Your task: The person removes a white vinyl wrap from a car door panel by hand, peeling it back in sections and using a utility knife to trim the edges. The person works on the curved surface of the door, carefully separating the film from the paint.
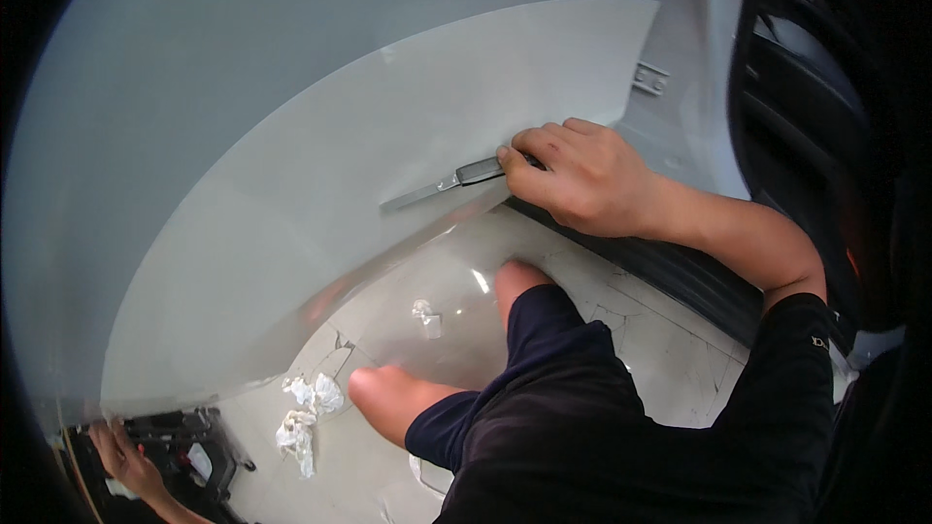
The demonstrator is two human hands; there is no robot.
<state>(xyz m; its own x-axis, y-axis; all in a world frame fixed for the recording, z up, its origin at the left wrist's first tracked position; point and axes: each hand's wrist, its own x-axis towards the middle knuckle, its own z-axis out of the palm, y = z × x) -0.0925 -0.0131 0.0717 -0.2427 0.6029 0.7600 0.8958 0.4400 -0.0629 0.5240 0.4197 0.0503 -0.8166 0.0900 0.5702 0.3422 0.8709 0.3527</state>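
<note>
My right hand (587, 175) is closed around a snap-off utility knife (479, 171) with a dark grey handle. Its long, flat blade (419, 196) points left, lying over the lower part of a glossy light-grey car panel (320, 184). Far off at the lower left, my left hand (128, 461) reaches up to the panel's bottom corner, fingers stretched out and touching its edge. Its fingertips are partly hidden there. A paler area with a sharp curved upper border covers much of the panel; whether it is a film or a reflection I cannot tell.
Crumpled white paper (306, 417) lies on the pale, cracked floor (670, 349) left of my knees. A small clear scrap (427, 320) is between them. A dark sill (646, 267) runs below my right forearm. A metal bracket (650, 78) sits on the panel's right-hand edge.
</note>
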